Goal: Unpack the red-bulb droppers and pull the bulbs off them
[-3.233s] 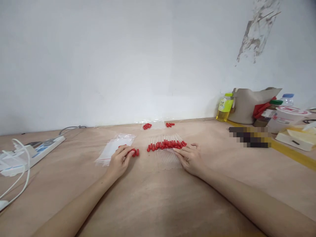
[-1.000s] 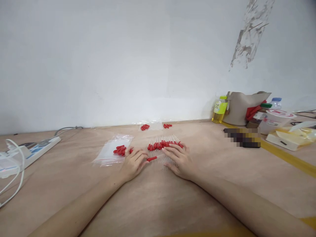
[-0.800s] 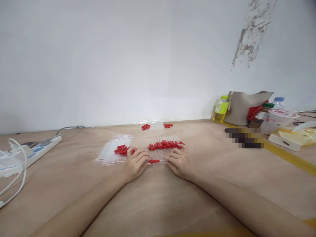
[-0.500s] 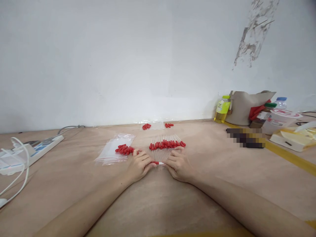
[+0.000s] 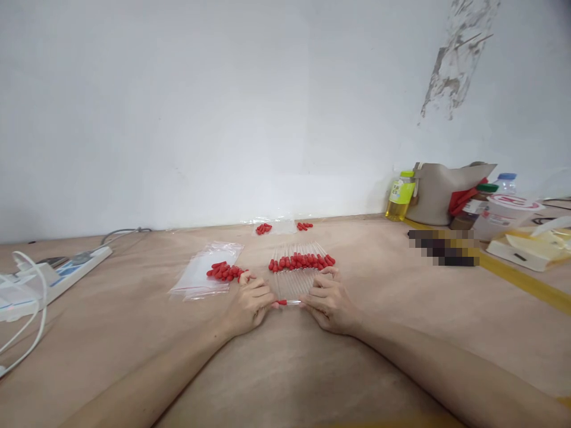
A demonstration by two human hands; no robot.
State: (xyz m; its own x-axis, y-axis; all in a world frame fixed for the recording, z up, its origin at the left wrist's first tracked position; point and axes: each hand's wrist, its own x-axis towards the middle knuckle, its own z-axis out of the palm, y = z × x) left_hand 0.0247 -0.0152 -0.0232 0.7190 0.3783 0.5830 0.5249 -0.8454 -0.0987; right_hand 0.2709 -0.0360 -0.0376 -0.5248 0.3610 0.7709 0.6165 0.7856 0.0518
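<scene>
My left hand (image 5: 250,303) pinches a red rubber bulb (image 5: 282,302) between thumb and fingers. Its open end meets a clear dropper tube (image 5: 293,302), which my right hand (image 5: 332,302) grips at the other end. Whether the tube sits inside the bulb is too small to tell. Just beyond both hands lies a row of droppers with red bulbs (image 5: 303,261), side by side, along with clear tubes (image 5: 292,283) pointing toward me. A heap of loose red bulbs (image 5: 223,271) rests on clear zip bags (image 5: 190,280), close to my left fingers.
Against the wall lie a clear plastic sheet (image 5: 282,226) and more red bulbs (image 5: 263,229). A power strip (image 5: 82,261) with white cables is at left. On the right stand a yellow drink bottle (image 5: 400,197), a grey bag (image 5: 430,193), a plastic cup (image 5: 504,220) and a tissue pack (image 5: 530,246).
Both hands have come slightly nearer to me and a little apart, with the bulb and tube still between them. More of the clear tube shows now.
</scene>
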